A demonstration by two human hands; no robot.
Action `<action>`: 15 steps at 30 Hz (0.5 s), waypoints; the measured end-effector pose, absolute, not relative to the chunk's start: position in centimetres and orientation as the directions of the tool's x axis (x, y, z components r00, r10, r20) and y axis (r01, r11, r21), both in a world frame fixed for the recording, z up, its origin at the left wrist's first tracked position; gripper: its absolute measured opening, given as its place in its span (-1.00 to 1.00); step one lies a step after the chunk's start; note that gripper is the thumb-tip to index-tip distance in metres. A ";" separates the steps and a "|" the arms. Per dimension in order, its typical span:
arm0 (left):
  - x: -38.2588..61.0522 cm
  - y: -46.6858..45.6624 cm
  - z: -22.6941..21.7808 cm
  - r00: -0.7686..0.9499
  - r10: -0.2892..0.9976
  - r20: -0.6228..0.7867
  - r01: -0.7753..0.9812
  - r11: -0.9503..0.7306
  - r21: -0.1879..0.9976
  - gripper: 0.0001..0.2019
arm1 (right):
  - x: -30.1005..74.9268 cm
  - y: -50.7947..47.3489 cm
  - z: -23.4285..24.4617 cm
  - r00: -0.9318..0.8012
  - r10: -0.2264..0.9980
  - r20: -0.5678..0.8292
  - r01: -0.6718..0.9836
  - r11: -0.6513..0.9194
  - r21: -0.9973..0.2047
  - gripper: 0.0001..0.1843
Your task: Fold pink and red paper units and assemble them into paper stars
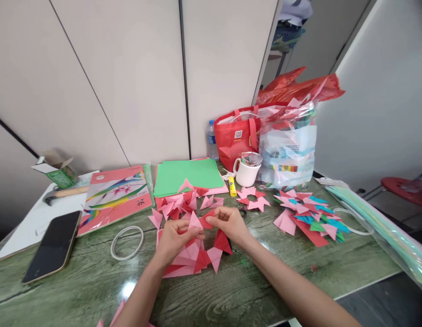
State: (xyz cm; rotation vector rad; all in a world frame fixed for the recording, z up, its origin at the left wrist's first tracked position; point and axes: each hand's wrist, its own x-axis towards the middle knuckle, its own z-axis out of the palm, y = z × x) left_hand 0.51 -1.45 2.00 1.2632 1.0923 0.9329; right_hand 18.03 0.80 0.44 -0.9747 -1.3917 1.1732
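My left hand (pixel 175 238) pinches a pink folded paper piece (pixel 194 221) between thumb and fingers. Against it, my right hand (pixel 231 224) grips a red folded paper piece (pixel 206 220); the two pieces meet, though whether they are joined I cannot tell. Under and around my hands lies a pile of pink and red folded pieces (pixel 188 261), partly hidden by them. More folded pieces (pixel 179 204) are heaped just behind. A ring of pink and red pieces (pixel 258 202) rests flat to the right of my right hand.
Green paper sheets (pixel 187 175), a yellow glue stick (pixel 232 186) and a white mug (pixel 247 172) stand behind. On the left are a white tape roll (pixel 127 243), a phone (pixel 52 247), a paper pack (pixel 115 195) and a hammer (pixel 66 193). Coloured folded pieces (pixel 309 213) lie right.
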 end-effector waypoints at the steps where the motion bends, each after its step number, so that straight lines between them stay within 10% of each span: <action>1: 0.6 -1.4 1.9 0.249 0.963 -0.107 0.054 0.097 0.994 -0.76 | 18.1 0.7 0.4 -0.135 0.972 0.194 -0.024 0.192 -0.981 -0.66; 15: 0.7 -1.6 2.2 0.251 0.958 -0.136 0.072 0.122 0.990 -0.82 | 18.4 0.4 0.4 -0.201 0.955 0.218 0.020 0.226 -0.974 -0.79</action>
